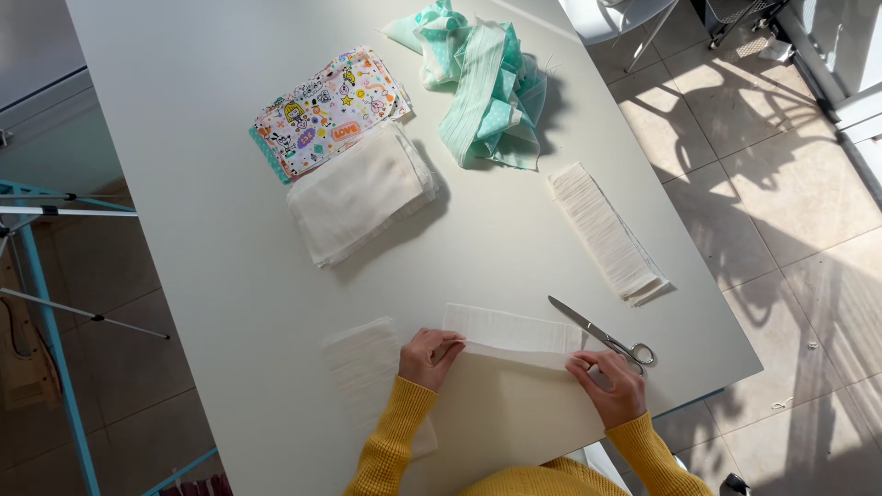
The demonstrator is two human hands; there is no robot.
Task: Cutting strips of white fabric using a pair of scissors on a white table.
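Observation:
My left hand [428, 356] and my right hand [608, 383] both pinch the far edge of a cream fabric piece [514, 404] lying at the table's near edge. That edge lies over a white pleated fabric strip [511, 328] just beyond my fingers. My sleeves are mustard yellow. Silver scissors [602, 333] rest shut on the table right beside my right hand, handles toward it.
White table [202, 202] holds a stack of cream fabric [360, 191], a cartoon-print fabric pile [329, 110], crumpled mint-green fabric [482, 78], a row of white pleated pieces [606, 231] and a sheer white piece [363, 367]. Blue metal stand [41, 303] at left; tiled floor right.

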